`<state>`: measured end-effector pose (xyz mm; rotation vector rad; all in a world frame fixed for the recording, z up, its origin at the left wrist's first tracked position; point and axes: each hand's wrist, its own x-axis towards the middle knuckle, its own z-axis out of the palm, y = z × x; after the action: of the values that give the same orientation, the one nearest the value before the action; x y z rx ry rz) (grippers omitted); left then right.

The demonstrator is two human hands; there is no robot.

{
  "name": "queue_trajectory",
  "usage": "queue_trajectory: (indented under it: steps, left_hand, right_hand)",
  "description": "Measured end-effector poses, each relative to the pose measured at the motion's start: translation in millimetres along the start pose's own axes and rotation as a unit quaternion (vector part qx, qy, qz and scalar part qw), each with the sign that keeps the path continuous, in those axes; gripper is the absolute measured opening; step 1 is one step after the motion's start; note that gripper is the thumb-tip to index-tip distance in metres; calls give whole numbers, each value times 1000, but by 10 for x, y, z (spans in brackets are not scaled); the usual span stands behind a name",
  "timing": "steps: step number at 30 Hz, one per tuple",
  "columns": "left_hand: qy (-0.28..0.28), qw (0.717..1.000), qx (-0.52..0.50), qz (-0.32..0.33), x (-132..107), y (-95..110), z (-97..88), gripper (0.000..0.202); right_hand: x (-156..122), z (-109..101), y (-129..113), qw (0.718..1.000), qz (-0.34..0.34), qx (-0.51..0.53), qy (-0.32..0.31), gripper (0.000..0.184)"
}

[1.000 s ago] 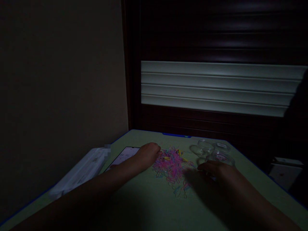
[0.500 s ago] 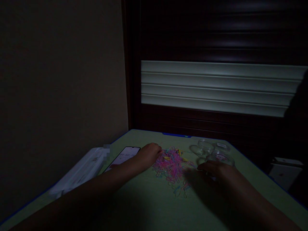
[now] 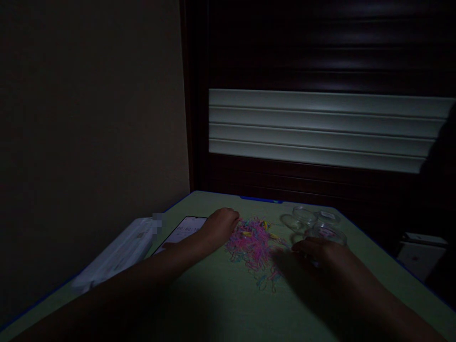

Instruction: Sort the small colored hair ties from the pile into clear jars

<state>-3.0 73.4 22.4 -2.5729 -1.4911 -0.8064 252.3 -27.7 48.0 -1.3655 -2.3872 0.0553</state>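
A loose heap of small coloured elastic bands [image 3: 252,242], mostly pink with some yellow and teal, lies mid-table. At its left edge is my left hand [image 3: 223,224], its fingers curled and pinched together at the bands; what is between the fingertips is too small and dark to make out. To the right of the heap my right hand [image 3: 317,251] hovers with fingers bent together, in front of the clear round containers [image 3: 304,216]. Its fingertips are in shadow, and whatever they hold is hidden.
A phone [image 3: 181,232] showing a running timer lies left of my left hand, partly under the forearm. Further left is a long white plastic-wrapped package [image 3: 117,251]. A clear lid with a label [image 3: 327,216] is at the back right. Beyond the table's right edge stands a white box [image 3: 420,254].
My left hand has shifted slightly up and away from me at the heap's edge. My right hand stays almost still. The timer has advanced.
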Motion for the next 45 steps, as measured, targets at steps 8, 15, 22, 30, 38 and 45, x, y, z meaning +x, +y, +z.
queue_trajectory:
  steps: [8,15,22,30,38,45]
  left_hand:
    - [84,988,-132,-10,6,412,-134,25]
    - [26,900,-429,-74,-288,960,102,18]
    - [23,866,-491,-88,-392,1032,265,14]
    - [22,885,-464,-35,-414,1044,230,12]
    - [22,907,-420,-6,-446,1039,237,13]
    - [18,914,-406,-1,-450,1034,233,14]
  right_hand:
    - [30,-6,66,1000,9,-16,10,18]
    - [30,-46,57,998,38,33,36,19]
    - [22,-23,47,995,11,73,62,23]
    - [36,43,13,993,-37,103,44,18]
    - [25,65,61,990,-38,128,35,17]
    - [36,39,39,988,-40,150,19,23]
